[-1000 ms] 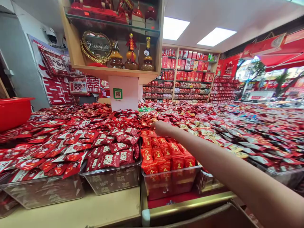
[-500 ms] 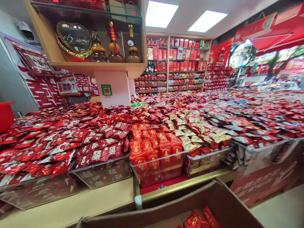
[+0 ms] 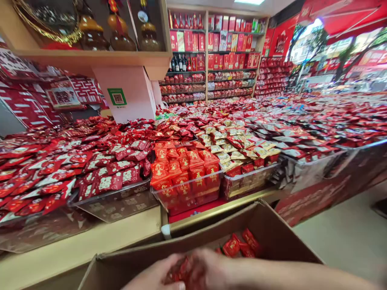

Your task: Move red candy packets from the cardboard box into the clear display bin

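Head view. Both hands at 6 o'clock, low in frame, inside the open cardboard box (image 3: 272,237). Left hand (image 3: 157,278) and right hand (image 3: 208,268) meet over a bunch of red packets (image 3: 181,270); blurred, fingers curled round them, exact grip I cannot tell. More red packets (image 3: 242,243) lie in the box at 5 o'clock. Beyond, at 12 o'clock, a clear tray (image 3: 193,189) of orange-red packs stands on the surface (image 3: 90,245).
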Tool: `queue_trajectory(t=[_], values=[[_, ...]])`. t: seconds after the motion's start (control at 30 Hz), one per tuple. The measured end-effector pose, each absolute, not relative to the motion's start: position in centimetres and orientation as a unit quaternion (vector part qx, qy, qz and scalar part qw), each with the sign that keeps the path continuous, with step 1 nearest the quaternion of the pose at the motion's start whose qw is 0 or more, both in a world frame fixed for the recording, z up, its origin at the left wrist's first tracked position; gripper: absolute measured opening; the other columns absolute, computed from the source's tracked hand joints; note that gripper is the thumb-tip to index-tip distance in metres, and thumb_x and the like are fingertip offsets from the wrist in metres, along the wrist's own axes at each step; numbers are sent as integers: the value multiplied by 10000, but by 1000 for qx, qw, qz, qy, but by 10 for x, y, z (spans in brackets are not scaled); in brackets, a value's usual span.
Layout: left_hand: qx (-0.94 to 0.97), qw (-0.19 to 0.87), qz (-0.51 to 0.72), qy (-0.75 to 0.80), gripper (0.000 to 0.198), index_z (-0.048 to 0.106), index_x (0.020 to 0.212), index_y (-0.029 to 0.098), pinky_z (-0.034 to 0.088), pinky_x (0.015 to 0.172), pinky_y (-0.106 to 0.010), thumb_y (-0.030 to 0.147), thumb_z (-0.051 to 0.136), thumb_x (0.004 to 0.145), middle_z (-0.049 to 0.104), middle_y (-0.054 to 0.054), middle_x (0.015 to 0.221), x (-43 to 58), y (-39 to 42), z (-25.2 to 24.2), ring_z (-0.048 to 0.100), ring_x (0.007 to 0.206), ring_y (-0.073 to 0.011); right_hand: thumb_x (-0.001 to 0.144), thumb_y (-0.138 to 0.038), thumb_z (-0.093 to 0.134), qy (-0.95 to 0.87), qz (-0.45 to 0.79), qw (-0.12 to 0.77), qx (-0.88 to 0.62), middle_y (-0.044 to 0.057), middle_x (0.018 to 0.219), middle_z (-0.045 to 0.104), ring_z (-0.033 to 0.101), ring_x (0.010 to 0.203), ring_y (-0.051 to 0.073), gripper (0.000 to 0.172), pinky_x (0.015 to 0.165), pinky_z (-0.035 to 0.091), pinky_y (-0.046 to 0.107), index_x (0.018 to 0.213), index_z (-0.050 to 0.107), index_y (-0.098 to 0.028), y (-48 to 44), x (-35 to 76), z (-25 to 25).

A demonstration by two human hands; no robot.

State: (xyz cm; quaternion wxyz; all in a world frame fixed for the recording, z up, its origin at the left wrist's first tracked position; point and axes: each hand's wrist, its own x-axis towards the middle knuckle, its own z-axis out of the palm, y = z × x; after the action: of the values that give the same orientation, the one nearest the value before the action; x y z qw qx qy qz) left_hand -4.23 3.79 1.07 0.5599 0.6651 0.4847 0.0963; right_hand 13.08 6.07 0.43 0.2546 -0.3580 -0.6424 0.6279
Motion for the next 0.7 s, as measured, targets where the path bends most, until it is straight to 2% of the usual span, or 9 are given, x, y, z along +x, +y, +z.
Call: queue_trajectory(t=[0.07,0.1,0.17,0.2,0.27,0.33,0.43,0.5,0.7], values=[[602,638,137,460,603,425,1201,219,436,771,-317,411,634,668,649,-44,953,-35,35,11,584,884,-189,709,-187,612,-562,694,257,-369,23,789,602,577,684,115,237,616,467,268,902,495,-118,54,140,3],[559,675,162,454,657,382,1230,219,446,671,-268,407,645,658,660,-29,852,-30,33,12,601,774,-162,645,-152,648,-511,724,276,-372,15,747,610,579,656,111,280,603,455,254,866,480,-123,51,145,5],[485,723,193,453,705,315,1256,203,371,469,-197,372,654,661,625,16,655,-19,29,17,561,526,-106,553,-138,690,-419,756,336,-375,16,735,622,583,652,107,357,611,437,244,829,463,-133,49,155,11],[463,733,204,454,722,293,1258,201,334,431,-187,348,664,657,601,34,605,-14,27,19,536,470,-94,537,-159,704,-396,752,365,-378,20,757,623,579,663,103,371,623,431,242,823,470,-134,48,160,14],[444,737,239,450,756,264,1256,199,357,453,-204,291,690,637,596,34,615,-5,25,23,561,497,-115,550,-227,715,-405,727,388,-395,8,760,608,556,645,83,376,608,416,222,837,491,-133,47,169,18],[449,710,290,458,735,292,1232,187,411,537,-237,238,703,625,613,27,659,0,25,25,591,590,-136,609,-308,686,-445,702,372,-414,-24,671,572,504,558,59,322,534,381,196,812,510,-131,46,175,17],[456,678,318,481,573,413,1145,147,448,601,-240,220,686,647,658,11,681,1,26,26,596,633,-125,666,-423,622,-487,679,352,-421,-55,512,483,402,442,39,321,443,304,182,662,501,-126,45,179,15],[438,676,335,490,470,483,1071,125,470,639,-245,242,677,659,694,-15,691,1,26,28,612,647,-129,660,-445,624,-471,687,369,-413,-60,481,460,372,421,30,356,430,291,177,599,473,-128,46,178,18],[389,652,414,502,480,478,1082,146,474,568,-206,289,670,667,674,14,572,4,21,42,600,552,-112,644,-426,652,-406,726,423,-358,-46,515,518,415,419,34,350,418,315,163,622,451,-140,45,173,29]])
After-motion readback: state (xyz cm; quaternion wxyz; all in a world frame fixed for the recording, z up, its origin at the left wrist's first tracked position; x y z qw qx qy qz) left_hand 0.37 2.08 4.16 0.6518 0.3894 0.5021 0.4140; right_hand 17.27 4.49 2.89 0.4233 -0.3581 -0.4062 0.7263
